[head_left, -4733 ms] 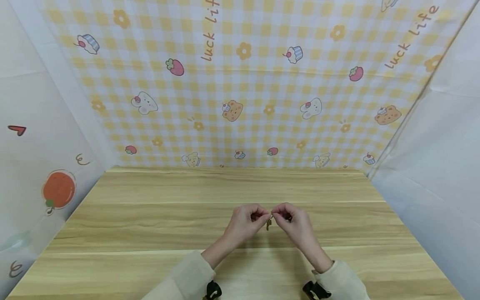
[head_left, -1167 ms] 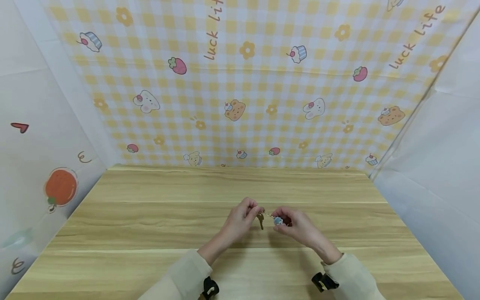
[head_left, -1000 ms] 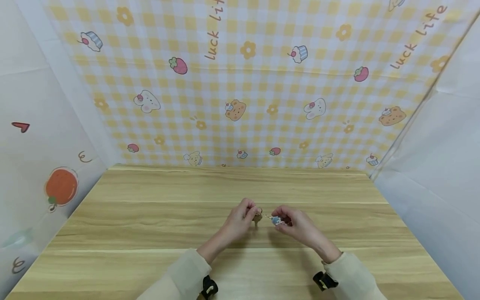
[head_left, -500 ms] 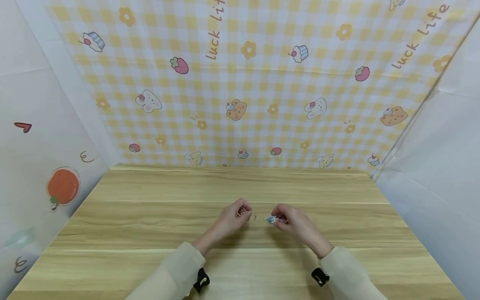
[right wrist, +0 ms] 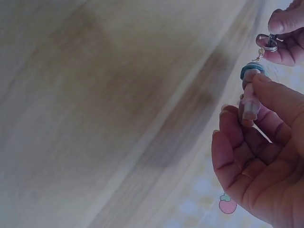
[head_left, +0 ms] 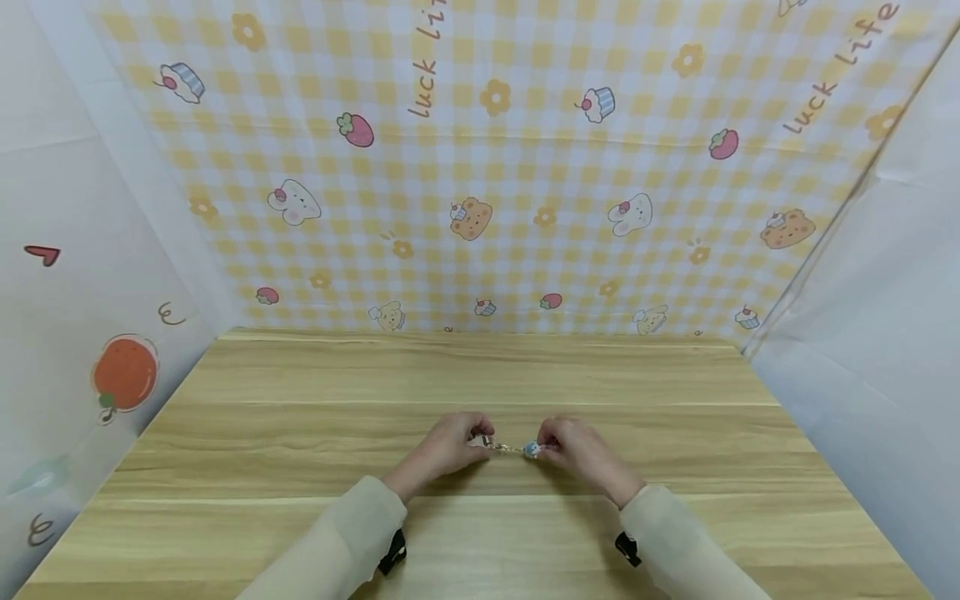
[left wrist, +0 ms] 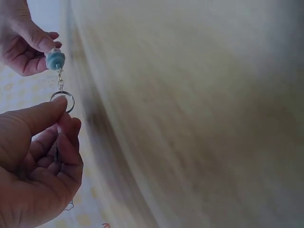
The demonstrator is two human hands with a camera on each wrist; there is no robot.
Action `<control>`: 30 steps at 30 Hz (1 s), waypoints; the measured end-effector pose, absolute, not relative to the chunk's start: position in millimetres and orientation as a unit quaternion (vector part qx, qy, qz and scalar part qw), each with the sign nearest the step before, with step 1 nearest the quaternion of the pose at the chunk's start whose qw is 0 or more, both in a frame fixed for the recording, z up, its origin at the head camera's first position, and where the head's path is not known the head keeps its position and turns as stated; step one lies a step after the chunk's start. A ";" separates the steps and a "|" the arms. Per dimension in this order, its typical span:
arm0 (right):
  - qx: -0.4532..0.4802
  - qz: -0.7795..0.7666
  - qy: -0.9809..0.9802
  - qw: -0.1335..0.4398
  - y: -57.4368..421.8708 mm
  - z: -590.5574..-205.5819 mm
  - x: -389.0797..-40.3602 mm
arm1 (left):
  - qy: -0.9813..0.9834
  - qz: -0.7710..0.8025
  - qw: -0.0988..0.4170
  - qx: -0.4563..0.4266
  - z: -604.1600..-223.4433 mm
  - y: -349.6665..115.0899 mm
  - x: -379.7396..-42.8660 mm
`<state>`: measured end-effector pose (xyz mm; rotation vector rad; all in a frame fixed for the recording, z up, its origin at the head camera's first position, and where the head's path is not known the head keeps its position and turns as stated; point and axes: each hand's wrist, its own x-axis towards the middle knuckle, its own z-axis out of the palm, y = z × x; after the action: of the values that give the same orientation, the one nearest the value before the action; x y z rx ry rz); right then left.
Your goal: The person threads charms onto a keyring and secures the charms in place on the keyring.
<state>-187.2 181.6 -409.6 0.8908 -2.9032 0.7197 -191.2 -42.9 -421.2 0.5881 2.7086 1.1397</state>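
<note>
My left hand (head_left: pixel 447 443) pinches a metal split ring (left wrist: pixel 73 100) between thumb and forefinger, its other fingers curled in. A short chain (left wrist: pixel 61 81) runs from that ring to a small figurine charm (right wrist: pixel 251 97) with a blue top and a pinkish body. My right hand (head_left: pixel 585 454) pinches the charm by its body, so the blue end points toward the left hand. Between the hands the keychain is stretched nearly level, just above the table. The brass-coloured key seen earlier is not clearly visible, perhaps hidden by the left hand.
A wood-grain table (head_left: pixel 480 533) lies under both hands. Behind it stands a yellow checked cloth (head_left: pixel 480 167) with cartoon prints, and pale cloth walls (head_left: pixel 885 275) close in the sides. Both forearms wear cream sleeves (head_left: pixel 330 533) with black straps (head_left: pixel 393 552).
Early on, both hands pinched close together over the hanging key. The right hand then took the charm; the left moved left and lower, drawing the chain straight, and the key went out of sight.
</note>
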 end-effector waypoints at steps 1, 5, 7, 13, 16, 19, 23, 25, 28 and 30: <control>0.291 0.227 -0.929 0.016 181.5 -410.7 -187.3 | 0.907 0.366 0.061 0.202 -421.9 -43.5 -191.1; 0.300 0.219 -0.928 0.026 181.2 -414.8 -187.8 | 0.919 0.323 0.019 0.225 -424.0 -45.5 -190.8; 0.304 0.217 -0.927 0.025 181.1 -416.5 -187.9 | 0.922 0.309 0.010 0.231 -424.1 -46.4 -190.1; 0.304 0.211 -0.929 0.020 179.6 -419.2 -187.4 | 0.929 0.286 0.024 0.232 -423.6 -48.5 -186.2; 0.307 0.207 -0.929 0.026 179.5 -420.5 -187.2 | 0.931 0.282 0.029 0.231 -423.4 -48.6 -185.5; 0.316 0.199 -0.927 0.035 179.9 -420.9 -186.7 | 0.932 0.275 0.024 0.236 -423.1 -48.4 -184.7; 0.326 0.184 -0.926 0.042 180.5 -420.9 -185.1 | 0.932 0.265 0.018 0.247 -422.6 -48.5 -182.7; 0.330 0.177 -0.926 0.046 180.8 -420.8 -183.9 | 0.932 0.263 0.019 0.249 -422.7 -48.6 -181.9; 0.336 0.171 -0.925 0.056 180.6 -420.4 -182.0 | 0.933 0.258 0.017 0.250 -423.7 -48.9 -181.2; 0.338 0.168 -0.924 0.062 180.4 -420.4 -180.7 | 0.934 0.254 0.015 0.251 -424.0 -49.0 -180.7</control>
<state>-180.7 180.4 -420.4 1.0215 -2.7944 0.5072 -180.7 -49.0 -424.0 0.7819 2.9052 0.7913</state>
